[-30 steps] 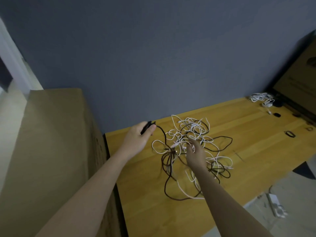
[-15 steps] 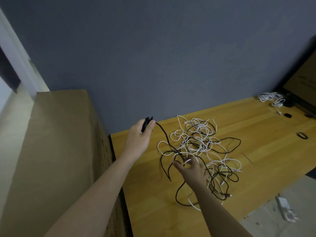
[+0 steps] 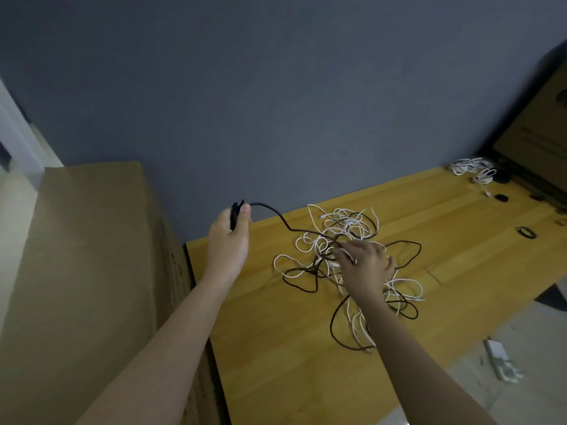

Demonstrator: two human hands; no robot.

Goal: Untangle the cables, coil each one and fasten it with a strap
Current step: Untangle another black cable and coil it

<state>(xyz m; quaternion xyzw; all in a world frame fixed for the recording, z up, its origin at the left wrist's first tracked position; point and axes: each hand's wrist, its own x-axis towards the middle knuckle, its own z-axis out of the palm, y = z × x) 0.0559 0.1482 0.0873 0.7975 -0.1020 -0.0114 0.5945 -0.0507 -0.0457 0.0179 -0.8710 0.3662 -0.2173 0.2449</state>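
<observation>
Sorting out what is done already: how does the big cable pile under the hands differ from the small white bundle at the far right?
The cable pile mixes black and white cables in loose, sprawling loops; the white bundle is all white and compact. The right hand is in the pile, whose black cable the left hand grips; the bundle lies untouched. Both rest on the wooden table.

Two bare forearms, no sleeves in view; hands [image 3: 228, 240] [image 3: 365, 265] ungloved; small ring-like glint on right hand.

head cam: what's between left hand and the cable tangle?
In the head view, one taut black cable runs from the left hand into the tangle; below it is bare wooden table.
</observation>
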